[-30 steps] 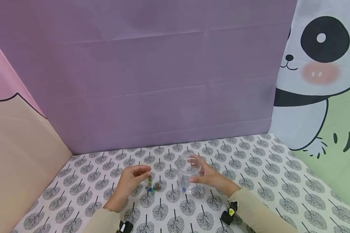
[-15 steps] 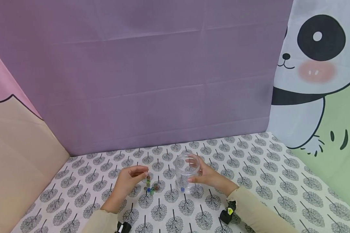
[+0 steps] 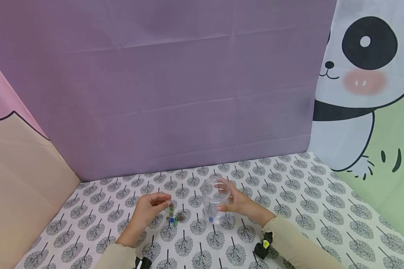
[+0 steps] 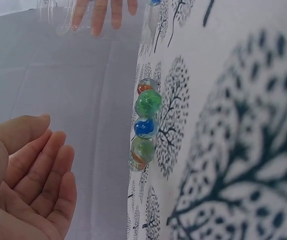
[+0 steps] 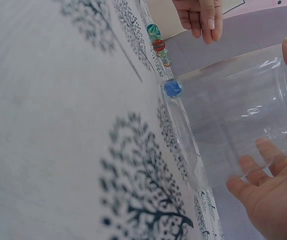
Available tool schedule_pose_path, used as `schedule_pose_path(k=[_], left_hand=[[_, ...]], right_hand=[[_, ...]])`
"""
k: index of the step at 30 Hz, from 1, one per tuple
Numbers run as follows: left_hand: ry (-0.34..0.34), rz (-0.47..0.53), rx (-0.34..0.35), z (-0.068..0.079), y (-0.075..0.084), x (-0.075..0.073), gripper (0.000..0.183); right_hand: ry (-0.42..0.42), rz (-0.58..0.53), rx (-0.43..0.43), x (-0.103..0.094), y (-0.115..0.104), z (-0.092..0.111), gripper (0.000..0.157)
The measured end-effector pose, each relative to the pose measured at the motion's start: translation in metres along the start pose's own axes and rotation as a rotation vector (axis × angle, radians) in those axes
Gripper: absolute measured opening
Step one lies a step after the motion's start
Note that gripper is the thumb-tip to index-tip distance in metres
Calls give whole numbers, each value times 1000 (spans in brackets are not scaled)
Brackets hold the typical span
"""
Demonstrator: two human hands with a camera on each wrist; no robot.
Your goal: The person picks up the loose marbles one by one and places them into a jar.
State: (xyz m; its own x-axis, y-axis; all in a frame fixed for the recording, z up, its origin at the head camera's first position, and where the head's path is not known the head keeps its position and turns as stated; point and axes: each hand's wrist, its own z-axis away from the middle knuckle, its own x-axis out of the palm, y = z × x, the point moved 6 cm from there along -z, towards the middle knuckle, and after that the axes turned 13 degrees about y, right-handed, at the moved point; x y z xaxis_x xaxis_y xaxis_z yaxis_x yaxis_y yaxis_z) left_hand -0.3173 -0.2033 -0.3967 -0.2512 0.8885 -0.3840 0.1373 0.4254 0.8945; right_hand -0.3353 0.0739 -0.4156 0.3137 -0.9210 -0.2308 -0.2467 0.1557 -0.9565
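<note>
Your right hand (image 3: 240, 204) has the clear, cylindrical, wide-mouthed jar (image 3: 209, 201); your left hand (image 3: 148, 206) hovers by the loose round glass marbles (image 3: 172, 220).

Right: fingers wrapped round the far side of the jar, thumb on the near side. Solid hold. Jar sits upright, mouth up; can't tell if it's glass or plastic. One round blue marble (image 5: 173, 88) inside, down on the bottom, by the wall facing your left hand.

Left: held off the table, fingers loosely bent, thumb tip close to the index finger, so the gap's narrow. Fingertips sit near the far end of the loose marbles.

Loose marbles: bunched to the left of the jar, apart from it. Left wrist view gives you a green marble (image 4: 148, 103) next to a blue-and-clear swirl marble (image 4: 146, 128); right wrist view shows a red one (image 5: 158, 45).

Further out: beige sleeves (image 3: 297, 243) on both arms, black wrist units (image 3: 262, 247) at your cuffs. All of it's on a white table (image 3: 323, 194) with a dark tree print. Purple fabric backdrop (image 3: 175, 89) behind, panda print (image 3: 343, 138) on your right.
</note>
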Motion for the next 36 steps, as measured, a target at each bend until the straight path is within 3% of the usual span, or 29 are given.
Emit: schedule_pose_path(k=[11, 17, 29, 36], left_hand=[[-8, -16, -18, 1, -1, 0, 22], [-56, -42, -43, 3, -3, 2, 23], [-114, -69, -8, 0, -9, 5, 21], [-169, -73, -13, 3, -12, 5, 23]], right_hand=[[-10, -10, -18, 0, 0, -2, 90], [-25, -9, -45, 0, -2, -2, 90], [-25, 4, -73, -1, -4, -2, 91], [-22, -13, -45, 0, -3, 0, 90]])
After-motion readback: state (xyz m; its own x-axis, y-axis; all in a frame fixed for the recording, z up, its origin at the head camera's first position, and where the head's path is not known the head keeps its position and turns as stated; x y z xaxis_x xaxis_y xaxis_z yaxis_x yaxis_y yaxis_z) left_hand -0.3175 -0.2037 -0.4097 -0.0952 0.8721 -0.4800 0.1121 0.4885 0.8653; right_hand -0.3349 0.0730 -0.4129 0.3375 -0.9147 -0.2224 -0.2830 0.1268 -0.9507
